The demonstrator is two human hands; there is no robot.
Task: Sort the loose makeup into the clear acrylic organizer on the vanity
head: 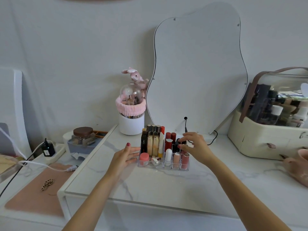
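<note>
The clear acrylic organizer (164,167) stands on the white marble vanity top (166,184), in front of the mirror. Its compartments hold several lipsticks, gold tubes, a white stick (168,155) and a pink jar (144,157). My left hand (125,156) rests flat against the organizer's left side, fingers spread and holding nothing. My right hand (194,145) hovers over the organizer's right back compartments, with thumb and fingers pinched on a small black lipstick tube (178,142) that stands upright among the red ones.
A wavy-edged mirror (198,69) leans on the wall behind. A white brush cup (131,124) with a pink headband and a bunny dome stands at the back left. A cream cosmetics case (266,139) sits right; a black cable (211,139) lies behind the organizer.
</note>
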